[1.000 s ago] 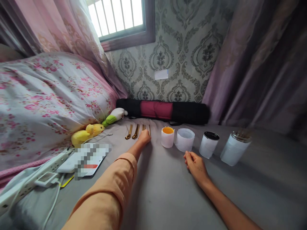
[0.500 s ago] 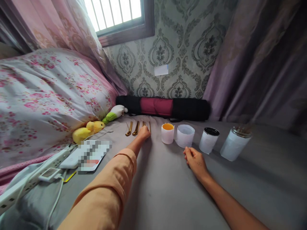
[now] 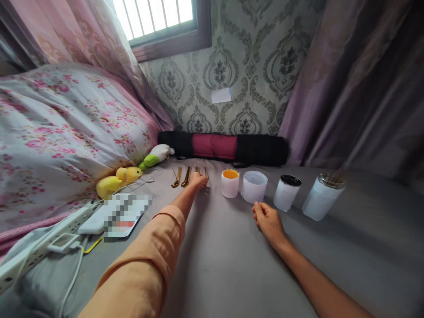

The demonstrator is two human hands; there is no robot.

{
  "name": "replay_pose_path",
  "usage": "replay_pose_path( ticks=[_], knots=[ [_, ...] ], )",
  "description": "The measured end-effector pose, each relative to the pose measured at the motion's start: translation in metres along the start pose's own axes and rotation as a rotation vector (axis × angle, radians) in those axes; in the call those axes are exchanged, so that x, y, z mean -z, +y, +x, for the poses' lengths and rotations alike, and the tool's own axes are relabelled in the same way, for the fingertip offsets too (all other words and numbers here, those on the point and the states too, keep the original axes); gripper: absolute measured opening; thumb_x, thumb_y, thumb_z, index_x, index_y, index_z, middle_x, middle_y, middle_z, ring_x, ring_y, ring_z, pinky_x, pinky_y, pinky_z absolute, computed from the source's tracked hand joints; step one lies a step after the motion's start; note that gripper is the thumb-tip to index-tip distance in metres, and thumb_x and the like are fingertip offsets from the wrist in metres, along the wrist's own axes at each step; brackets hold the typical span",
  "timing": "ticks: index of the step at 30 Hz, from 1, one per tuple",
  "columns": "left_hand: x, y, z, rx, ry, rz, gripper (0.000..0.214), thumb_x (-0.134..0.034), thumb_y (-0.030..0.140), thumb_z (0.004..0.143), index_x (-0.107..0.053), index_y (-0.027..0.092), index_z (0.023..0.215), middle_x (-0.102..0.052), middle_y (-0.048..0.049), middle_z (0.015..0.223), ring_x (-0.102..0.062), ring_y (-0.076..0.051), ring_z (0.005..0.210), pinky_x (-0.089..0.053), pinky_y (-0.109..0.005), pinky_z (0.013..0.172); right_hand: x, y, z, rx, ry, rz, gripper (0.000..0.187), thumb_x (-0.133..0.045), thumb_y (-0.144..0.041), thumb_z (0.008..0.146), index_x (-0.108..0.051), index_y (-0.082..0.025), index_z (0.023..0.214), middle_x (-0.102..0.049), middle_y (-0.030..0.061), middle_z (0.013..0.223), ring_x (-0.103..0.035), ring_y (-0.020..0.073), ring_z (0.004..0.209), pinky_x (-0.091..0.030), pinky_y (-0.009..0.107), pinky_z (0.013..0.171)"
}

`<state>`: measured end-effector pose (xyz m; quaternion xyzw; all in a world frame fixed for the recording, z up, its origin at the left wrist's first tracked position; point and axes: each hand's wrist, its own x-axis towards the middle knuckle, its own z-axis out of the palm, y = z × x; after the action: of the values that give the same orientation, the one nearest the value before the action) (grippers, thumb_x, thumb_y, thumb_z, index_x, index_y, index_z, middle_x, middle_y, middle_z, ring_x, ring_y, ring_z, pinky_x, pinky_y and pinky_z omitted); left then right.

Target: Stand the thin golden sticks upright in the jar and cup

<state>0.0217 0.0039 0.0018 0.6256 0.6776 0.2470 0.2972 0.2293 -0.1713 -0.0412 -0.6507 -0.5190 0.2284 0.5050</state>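
My left hand [image 3: 198, 181] reaches far forward across the grey sheet [image 3: 232, 256], its fingers curled down on the right end of a row of gold cutlery [image 3: 182, 176]. What it grips there is hidden under the fingers. My right hand [image 3: 268, 218] rests on the sheet in a loose fist, just in front of a clear empty cup [image 3: 254, 186]. Left of that cup stands a white cup with an orange inside [image 3: 230, 183]. To the right stand a white cup with a black rim [image 3: 287, 192] and a white jar [image 3: 323, 197] that holds gold utensils.
A floral pillow [image 3: 66, 128] and two plush toys [image 3: 115, 179] lie at the left. Below them are a phone [image 3: 122, 216], a power strip [image 3: 43, 245] and cables. A black and red roll [image 3: 225, 148] lies along the wallpapered wall. Curtains hang at the right.
The view has tilted slightly, so everything sits a little higher in the picture. My left hand has closed a bit more over the cutlery. My right hand has stayed put.
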Motion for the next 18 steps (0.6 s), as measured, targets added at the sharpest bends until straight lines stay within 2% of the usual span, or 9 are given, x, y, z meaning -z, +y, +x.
replay_pose_path(
  ticks=[4,8,12,18],
  knots=[
    [-0.006,0.003,-0.004,0.075,-0.032,-0.427,0.016,-0.06,0.016,0.069,-0.051,0.009,0.079,-0.059,-0.0059,0.059,-0.055,-0.009,0.05,-0.045,-0.02,0.053,0.0,0.002,0.0,0.017,-0.002,0.008,0.043,-0.037,-0.052,0.079,-0.055,-0.015,0.066,-0.05,0.0011,0.052,-0.044,0.0099,0.042,-0.031,0.021,0.04],
    [-0.013,0.007,-0.006,0.151,-0.054,-0.739,0.019,-0.063,0.008,0.065,-0.049,0.009,0.078,-0.057,-0.0051,0.057,-0.055,-0.009,0.049,-0.047,-0.021,0.054,0.0,0.004,0.001,0.02,-0.011,0.009,0.043,-0.037,-0.053,0.079,-0.055,-0.015,0.067,-0.05,0.0011,0.053,-0.044,0.0101,0.043,-0.031,0.021,0.041],
    [-0.021,0.007,-0.009,0.199,-0.075,-0.932,0.01,-0.056,0.001,0.069,-0.05,0.007,0.073,-0.056,-0.0055,0.056,-0.057,-0.01,0.052,-0.047,-0.019,0.054,0.0,0.005,0.001,0.037,-0.014,0.006,0.043,-0.036,-0.053,0.079,-0.055,-0.016,0.067,-0.051,0.0007,0.053,-0.044,0.0101,0.043,-0.032,0.021,0.041],
    [-0.027,0.005,-0.018,0.21,-0.137,-1.08,0.009,-0.048,-0.001,0.073,-0.052,0.006,0.074,-0.057,-0.0062,0.057,-0.056,-0.009,0.051,-0.047,-0.018,0.049,0.0,0.003,0.001,0.015,-0.017,0.002,0.041,-0.037,-0.052,0.08,-0.054,-0.016,0.067,-0.05,0.0,0.053,-0.044,0.0095,0.041,-0.03,0.021,0.04]
  ],
)
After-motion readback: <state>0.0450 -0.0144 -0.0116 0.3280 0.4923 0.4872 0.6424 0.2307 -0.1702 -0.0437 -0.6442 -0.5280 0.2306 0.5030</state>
